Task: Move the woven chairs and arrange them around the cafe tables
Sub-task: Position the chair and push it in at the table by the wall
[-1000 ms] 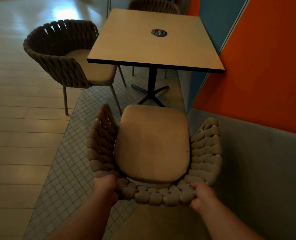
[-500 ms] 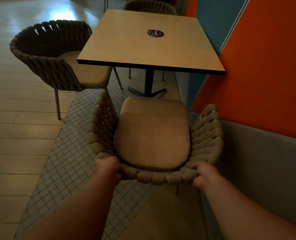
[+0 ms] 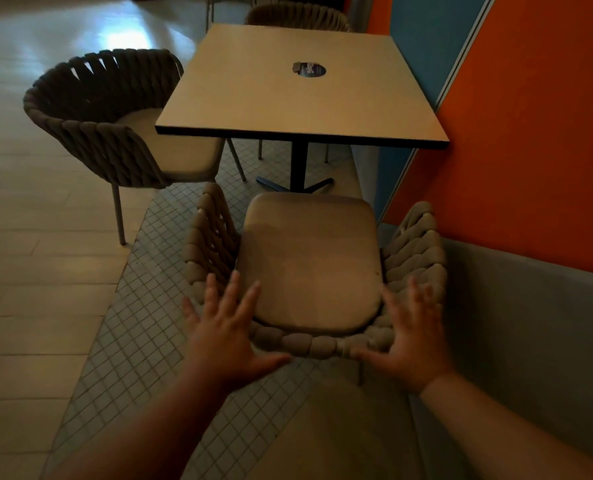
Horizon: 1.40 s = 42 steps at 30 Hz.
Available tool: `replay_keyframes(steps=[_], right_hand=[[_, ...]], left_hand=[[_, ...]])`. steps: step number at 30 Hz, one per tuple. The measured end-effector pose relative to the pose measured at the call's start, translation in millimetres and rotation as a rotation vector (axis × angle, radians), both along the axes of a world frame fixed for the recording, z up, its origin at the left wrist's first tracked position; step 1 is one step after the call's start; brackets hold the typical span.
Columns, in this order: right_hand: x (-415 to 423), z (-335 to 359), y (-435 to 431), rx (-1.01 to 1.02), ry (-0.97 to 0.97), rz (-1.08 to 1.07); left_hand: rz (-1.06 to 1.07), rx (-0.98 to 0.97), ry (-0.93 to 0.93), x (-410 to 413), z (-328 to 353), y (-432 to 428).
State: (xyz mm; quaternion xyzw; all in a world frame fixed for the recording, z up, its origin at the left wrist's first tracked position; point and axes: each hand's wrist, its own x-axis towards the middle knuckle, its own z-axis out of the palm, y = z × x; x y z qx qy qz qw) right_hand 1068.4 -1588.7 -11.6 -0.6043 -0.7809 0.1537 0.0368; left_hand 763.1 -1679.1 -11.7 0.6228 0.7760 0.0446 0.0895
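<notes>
A beige woven chair (image 3: 308, 258) with a tan seat cushion stands on the floor just in front of me, its front facing the square cafe table (image 3: 288, 84). My left hand (image 3: 224, 332) hovers over the left back corner of the chair's woven rim, fingers spread, holding nothing. Over the right back corner, my right hand (image 3: 409, 341) is spread the same way. A darker woven chair (image 3: 108, 123) sits at the table's left side. The backrest of a third woven chair (image 3: 296, 17) shows beyond the table's far edge.
An orange and blue wall (image 3: 530, 116) with a grey lower band runs close along the right of the chair and table. The table's black pedestal base (image 3: 298, 178) stands just beyond the near chair's seat. Small-tile flooring lies underfoot; pale large tiles stretch to the left.
Both hands gripped the chair's back rim while it slid toward the table; now they have let go and their fingers are spread above the rim.
</notes>
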Motion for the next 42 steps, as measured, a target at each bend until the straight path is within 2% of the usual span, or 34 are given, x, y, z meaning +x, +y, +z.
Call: replay_keyframes(steps=[2, 5, 10, 27, 36, 42], right_hand=[[-5.5, 2.3, -2.7, -0.080, -0.155, 0.168], [-19.7, -6.3, 3.3, -0.156, -0.292, 0.208], [-30.8, -15.7, 18.1, -0.027, -0.374, 0.226], [-35.5, -14.6, 97.2, 0.000, -0.382, 0.270], [-22.0, -13.6, 73.4, -0.033, -0.382, 0.307], [-30.4, -7.3, 90.5, -0.091, -0.382, 0.294]], left_hand=[[-0.077, -0.017, 0.059, 0.5, -1.3, 3.7], [-0.127, -0.242, 0.082, -0.1, 0.3, 18.2], [-0.229, -0.223, 0.075, -11.6, -12.2, 40.8], [-0.190, -0.200, 0.126, -10.5, -17.8, 111.3], [-0.187, -0.249, 0.099, 3.7, -18.5, 83.5], [-0.186, -0.251, 0.115, -2.3, -13.5, 102.3]])
